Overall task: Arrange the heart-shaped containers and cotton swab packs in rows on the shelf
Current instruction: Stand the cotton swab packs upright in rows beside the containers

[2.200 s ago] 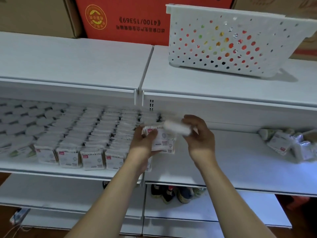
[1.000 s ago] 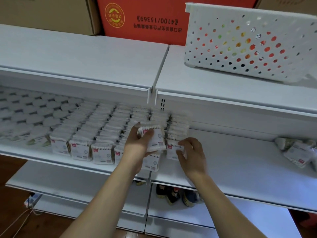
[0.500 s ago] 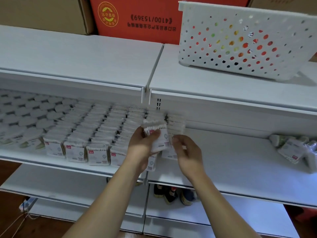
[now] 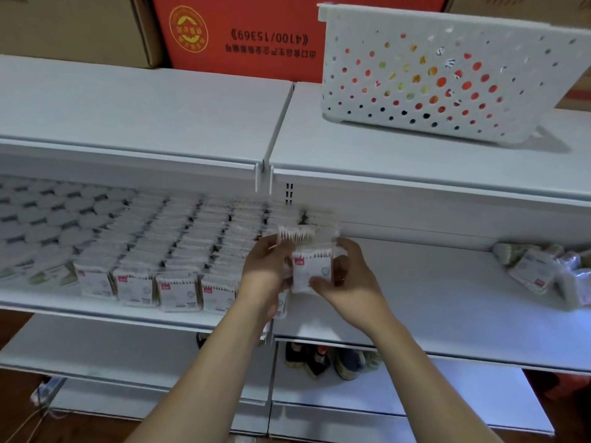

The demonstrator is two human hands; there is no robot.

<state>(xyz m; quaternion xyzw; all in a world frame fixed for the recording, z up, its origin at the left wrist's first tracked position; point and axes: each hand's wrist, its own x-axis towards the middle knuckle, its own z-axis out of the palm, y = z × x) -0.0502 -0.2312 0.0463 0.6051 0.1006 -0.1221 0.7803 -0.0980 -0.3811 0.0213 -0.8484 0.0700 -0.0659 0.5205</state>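
Note:
Several rows of cotton swab packs (image 4: 179, 292) stand on the middle shelf (image 4: 447, 314), with heart-shaped containers (image 4: 48, 219) in rows at the far left. My left hand (image 4: 265, 273) grips a small stack of swab packs (image 4: 295, 235) at the right end of the rows. My right hand (image 4: 348, 282) pinches one swab pack (image 4: 311, 270) with a red label, held upright just in front of that stack.
A loose heap of swab packs (image 4: 537, 273) lies at the right end of the middle shelf. A white perforated basket (image 4: 431, 75) sits on the top shelf, before red and brown cartons (image 4: 240, 33). Shoes (image 4: 319, 359) show below.
My right hand set a pack down at the end of the row, came back to the stack in my left hand and now holds another pack.

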